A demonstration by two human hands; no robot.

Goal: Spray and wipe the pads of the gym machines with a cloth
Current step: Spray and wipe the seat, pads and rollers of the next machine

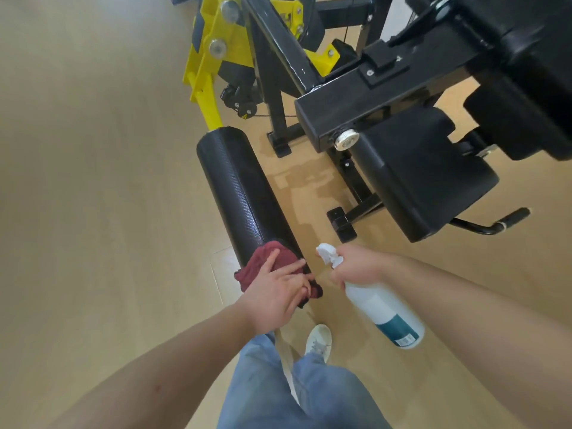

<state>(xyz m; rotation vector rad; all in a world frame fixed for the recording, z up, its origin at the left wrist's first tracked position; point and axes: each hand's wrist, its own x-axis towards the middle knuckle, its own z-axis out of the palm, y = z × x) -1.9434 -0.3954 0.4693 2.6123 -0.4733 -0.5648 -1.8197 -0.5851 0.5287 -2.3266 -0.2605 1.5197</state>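
Pressing the cloth [259, 261] on the pad's [244, 187] 6 o'clock end, the left hand [275, 295] lies flat-fingered; at its 3 o'clock, the right hand [356, 264] grips the bottle [382, 309].

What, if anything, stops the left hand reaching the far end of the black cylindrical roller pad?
Likely nothing, so yes: the left hand presses a dark red cloth on the roller pad, whose top lies bare beyond.
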